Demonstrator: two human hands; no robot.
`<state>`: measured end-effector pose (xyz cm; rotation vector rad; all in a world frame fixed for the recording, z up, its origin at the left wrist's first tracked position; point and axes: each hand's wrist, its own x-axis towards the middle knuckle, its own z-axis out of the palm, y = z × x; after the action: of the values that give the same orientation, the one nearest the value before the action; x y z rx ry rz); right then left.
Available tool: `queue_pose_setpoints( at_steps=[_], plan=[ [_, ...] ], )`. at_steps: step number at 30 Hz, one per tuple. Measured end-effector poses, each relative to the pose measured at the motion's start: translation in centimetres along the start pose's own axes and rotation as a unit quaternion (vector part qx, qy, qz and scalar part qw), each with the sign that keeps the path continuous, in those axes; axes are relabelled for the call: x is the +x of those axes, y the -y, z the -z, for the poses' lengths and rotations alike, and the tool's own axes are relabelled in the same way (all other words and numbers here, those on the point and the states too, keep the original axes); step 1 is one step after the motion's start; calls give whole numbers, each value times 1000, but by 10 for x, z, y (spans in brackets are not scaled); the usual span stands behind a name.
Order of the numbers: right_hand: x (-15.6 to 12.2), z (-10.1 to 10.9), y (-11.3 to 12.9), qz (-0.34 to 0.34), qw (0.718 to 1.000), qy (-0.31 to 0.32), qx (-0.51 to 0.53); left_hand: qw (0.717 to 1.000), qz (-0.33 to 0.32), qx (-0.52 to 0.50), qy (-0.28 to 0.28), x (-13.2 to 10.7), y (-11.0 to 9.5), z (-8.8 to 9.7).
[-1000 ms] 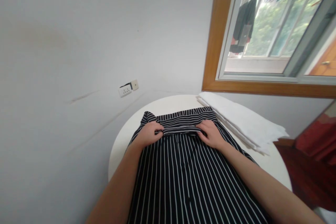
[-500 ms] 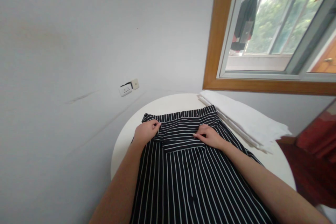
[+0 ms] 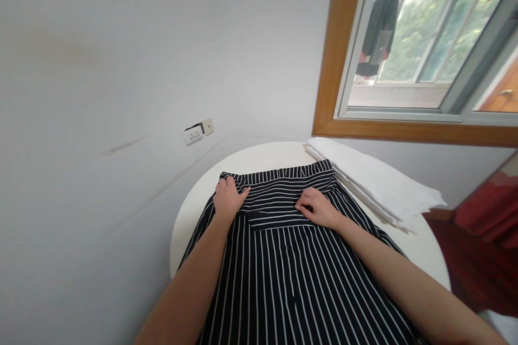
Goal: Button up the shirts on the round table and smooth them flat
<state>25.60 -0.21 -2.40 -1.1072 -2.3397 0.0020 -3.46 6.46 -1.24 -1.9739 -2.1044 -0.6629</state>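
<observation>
The black striped garment lies on the round white table, left of 1 folded white cloth. The left hand rests on the garment's far left corner, thumb spread from the fingers. The right hand has curled fingers on its far part; I cannot tell if they grasp fabric.

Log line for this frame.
striped garment: on white table | left hand: at its far left corner | right hand: at its crosswise stripes | white cloth: right of garment
</observation>
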Motion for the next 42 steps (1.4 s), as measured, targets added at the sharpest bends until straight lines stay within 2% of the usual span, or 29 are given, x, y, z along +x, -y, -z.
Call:
queue_pose_setpoints(
  at_steps=[3, 6, 9, 11, 13, 15, 17, 19, 21, 24, 27, 31, 34, 37, 42],
  plan=[
    [-1, -2, 5, 2, 1000, -1, -3, 1000, 4, -2, 9, 5, 1, 2],
    [-2, -5, 6, -15, 1000, 18, 3, 998, 6, -51, 21, 10, 12, 6],
    [-2, -8, 5, -39, 998, 40, 3, 993, 66, -94, 24, 11, 28, 15],
    [-2, -9, 4, -43, 998, 54, 1, 991, 110, -80, -2, 10, 36, 21],
    [-1, -9, 3, -40, 997, 64, -1, 989, 122, -45, -64, 8, 39, 25],
    [0, -9, 2, -35, 997, 68, -3, 988, 84, -19, -130, 7, 33, 26],
    [0, -10, 1, -32, 997, 69, -4, 988, -5, -20, -152, 5, 20, 21],
    [0, -10, 1, -32, 997, 71, -7, 987, -106, -34, -112, 2, 5, 10],
    [0, -9, 2, -34, 996, 78, -10, 986, -161, -36, -38, -2, -8, -5],
    [0, -8, 7, -55, 995, 80, -38, 987, -137, -6, 80, -8, -16, -23],
    [1, -8, 8, -106, 988, 53, -101, 983, -104, 18, 147, -9, -15, -31],
    [-3, -6, -13, -250, 954, 35, -162, 981, -96, 28, 164, -7, -12, -28],
    [-10, -3, -37, -334, 925, 89, -161, 982, -89, 30, 163, -7, -13, -26],
    [-13, 0, -47, -358, 910, 136, -161, 983, -76, 30, 163, -8, -14, -24],
    [-13, -1, -31, -360, 899, 136, -210, 982, -62, 27, 174, -11, -15, -22]
  ],
)
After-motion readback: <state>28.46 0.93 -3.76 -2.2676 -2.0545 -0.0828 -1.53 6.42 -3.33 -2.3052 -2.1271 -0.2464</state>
